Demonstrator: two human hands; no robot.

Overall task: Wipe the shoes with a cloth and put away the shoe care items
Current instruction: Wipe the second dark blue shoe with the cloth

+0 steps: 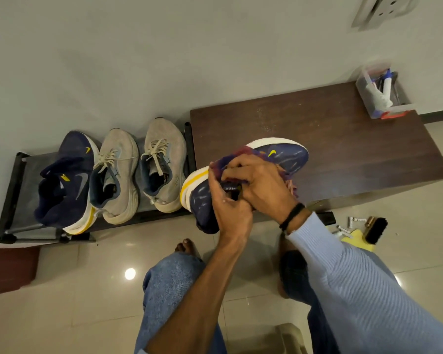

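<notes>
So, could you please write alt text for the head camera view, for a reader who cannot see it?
A person holds a navy shoe in front of a dark cabinet; the left hand grips it while the right hand presses a purple-red cloth on it. Three other shoes stand on a low rack at left; a brush lies on the floor.

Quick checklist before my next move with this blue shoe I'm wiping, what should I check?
1. Left hand grips the navy shoe: ok.
2. Right hand holds the cloth against it: ok.
3. Underside of the shoe clean: cannot tell.
4. Matching shoe on the rack: ok.
5. Brush put away: not ok, it lies on the floor.
</notes>
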